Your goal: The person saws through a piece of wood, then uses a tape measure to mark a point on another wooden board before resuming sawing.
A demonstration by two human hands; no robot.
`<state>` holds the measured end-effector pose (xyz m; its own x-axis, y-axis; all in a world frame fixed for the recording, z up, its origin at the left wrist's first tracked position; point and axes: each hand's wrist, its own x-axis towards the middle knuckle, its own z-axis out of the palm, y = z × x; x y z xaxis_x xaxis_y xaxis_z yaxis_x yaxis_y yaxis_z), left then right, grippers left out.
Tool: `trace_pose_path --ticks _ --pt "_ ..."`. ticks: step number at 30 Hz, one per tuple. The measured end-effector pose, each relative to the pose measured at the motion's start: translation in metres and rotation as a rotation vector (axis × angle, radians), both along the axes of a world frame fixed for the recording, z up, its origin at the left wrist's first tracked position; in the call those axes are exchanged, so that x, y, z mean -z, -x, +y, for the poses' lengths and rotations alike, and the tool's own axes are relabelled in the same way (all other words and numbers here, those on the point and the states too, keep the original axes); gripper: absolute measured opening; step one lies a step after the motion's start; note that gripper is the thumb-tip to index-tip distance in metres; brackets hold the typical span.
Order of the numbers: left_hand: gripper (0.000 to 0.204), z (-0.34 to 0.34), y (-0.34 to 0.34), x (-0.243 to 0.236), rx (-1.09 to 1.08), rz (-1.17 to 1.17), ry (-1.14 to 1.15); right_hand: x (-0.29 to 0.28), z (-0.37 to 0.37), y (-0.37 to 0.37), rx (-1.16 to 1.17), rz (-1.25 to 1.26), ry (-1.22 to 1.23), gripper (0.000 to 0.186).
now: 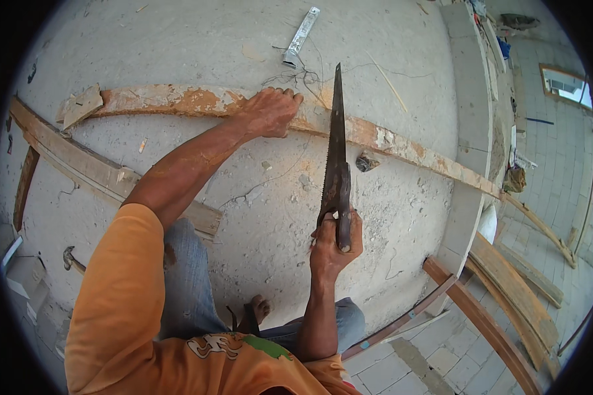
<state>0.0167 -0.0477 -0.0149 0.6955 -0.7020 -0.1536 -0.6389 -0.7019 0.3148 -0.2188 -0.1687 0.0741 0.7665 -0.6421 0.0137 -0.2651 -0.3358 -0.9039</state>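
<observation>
A long, paint-spattered wooden board (pixel 408 150) runs sideways across the concrete, with a short scrap piece (pixel 82 105) at its left end. My left hand (pixel 273 112) grips the board just left of the saw. My right hand (pixel 336 240) is closed round the dark handle of a handsaw (pixel 333 174); its toothed blade crosses the board and points away from me. Pale sawdust shows on the floor beside the cut area. A small dark lump (pixel 367 162) lies just below the board, right of the blade.
A metal bracket (pixel 301 36) and thin wires lie beyond the board. Other planks (pixel 79 161) and a hammer (pixel 70 258) are at left. A block ledge (pixel 460 237) edges the right side, with timber lengths (pixel 507 296) and tiled floor past it. My foot (pixel 260 308) is near the bottom.
</observation>
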Motion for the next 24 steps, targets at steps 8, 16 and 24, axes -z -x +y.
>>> trace_pose_path --ticks 8,16,24 --pt "0.053 -0.005 0.001 0.003 0.021 -0.048 0.092 0.0 -0.012 -0.04 0.002 0.074 -0.106 0.026" --pt "0.055 -0.031 0.006 0.012 0.042 -0.053 0.164 0.022 -0.043 -0.121 -0.062 0.062 0.038 0.022" --pt "0.059 -0.009 -0.005 0.002 0.016 0.087 0.067 0.008 -0.004 0.007 -0.026 0.005 0.05 0.031"
